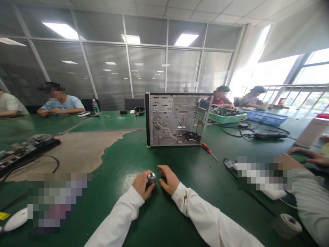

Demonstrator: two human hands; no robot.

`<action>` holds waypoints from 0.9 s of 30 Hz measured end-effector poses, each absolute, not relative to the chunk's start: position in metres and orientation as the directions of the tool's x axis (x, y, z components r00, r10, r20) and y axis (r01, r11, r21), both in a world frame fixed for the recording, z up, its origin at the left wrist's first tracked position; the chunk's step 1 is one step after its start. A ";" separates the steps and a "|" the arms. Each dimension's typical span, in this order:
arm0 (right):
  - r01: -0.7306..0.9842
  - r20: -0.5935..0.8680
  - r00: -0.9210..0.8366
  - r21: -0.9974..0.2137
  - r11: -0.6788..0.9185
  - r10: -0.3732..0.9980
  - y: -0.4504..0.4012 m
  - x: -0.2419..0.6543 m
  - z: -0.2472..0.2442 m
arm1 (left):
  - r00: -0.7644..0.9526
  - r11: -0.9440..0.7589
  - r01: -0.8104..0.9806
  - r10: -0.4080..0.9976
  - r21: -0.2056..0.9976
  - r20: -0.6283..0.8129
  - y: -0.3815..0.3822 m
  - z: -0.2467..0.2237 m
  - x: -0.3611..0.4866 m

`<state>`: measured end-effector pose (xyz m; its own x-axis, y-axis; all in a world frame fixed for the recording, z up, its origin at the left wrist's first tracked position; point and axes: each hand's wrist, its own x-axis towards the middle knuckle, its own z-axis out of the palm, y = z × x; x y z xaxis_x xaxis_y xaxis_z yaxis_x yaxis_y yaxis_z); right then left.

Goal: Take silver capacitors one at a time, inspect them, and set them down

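The cylinder [151,177] is silver-grey, the table [157,219] green.

Office meeting room — glass partition [146,55] with blinds [146,84], long green table [133,154].

Between the left hand [143,184] and right hand [169,180], a narrow gap leads far over bare worktop [128,151] until the computer case [160,106] stands across; 1 screwdriver [205,147] and a co-worker's sleeve [307,192] obstruct the right.
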<state>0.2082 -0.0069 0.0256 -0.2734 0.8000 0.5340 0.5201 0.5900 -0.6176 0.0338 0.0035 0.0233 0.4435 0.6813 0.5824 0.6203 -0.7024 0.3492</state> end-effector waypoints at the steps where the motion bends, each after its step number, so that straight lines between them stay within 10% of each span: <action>1: 0.522 0.531 -0.280 -0.615 0.591 0.800 -0.008 0.208 0.026 | 0.446 -0.705 0.617 0.679 0.349 0.584 0.003 0.024 0.034; 19: 0.540 0.514 -0.324 -0.589 0.602 0.794 -0.009 0.207 0.030 | 0.229 -0.341 0.073 0.921 0.937 0.317 0.021 0.017 0.029; 27: 0.554 0.511 -0.336 -0.572 0.605 0.791 -0.008 0.207 0.028 | 0.167 0.087 -0.419 0.986 0.904 -0.017 0.030 0.020 0.023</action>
